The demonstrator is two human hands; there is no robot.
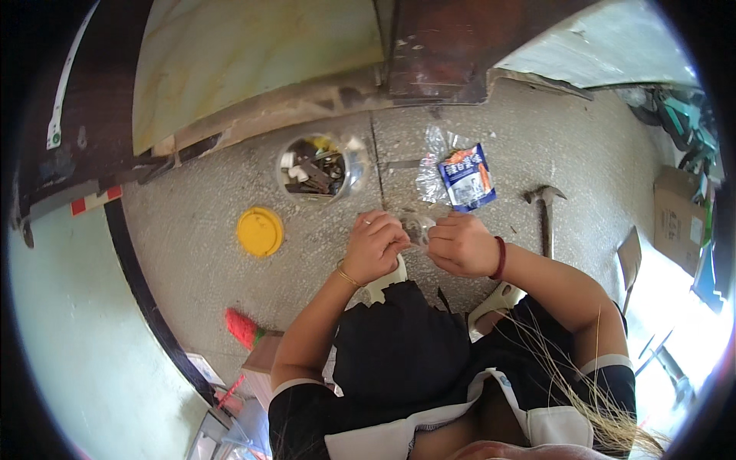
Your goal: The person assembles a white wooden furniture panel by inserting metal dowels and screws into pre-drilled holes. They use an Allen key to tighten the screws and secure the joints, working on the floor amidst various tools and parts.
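My left hand [374,244] and my right hand [462,244] are close together over the floor, fingers curled and pinching. Between them stretches a small clear plastic bag [416,227]; whatever is inside it is too blurred to make out. Beyond my left hand stands an uncapped clear jar [356,170] with dark and white small pieces in it. Its likely match, a round yellow lid [260,231], lies nearer and to the left. Past my right hand a blue printed packet [469,184] rests against crumpled clear plastic wrap [432,162].
A claw hammer [546,211] lies to the right of my right hand. Dark cabinets with a marbled panel [253,65] border the far side. At the right edge sits a cardboard box [678,218]. A red fuzzy object [242,328] is low on the left.
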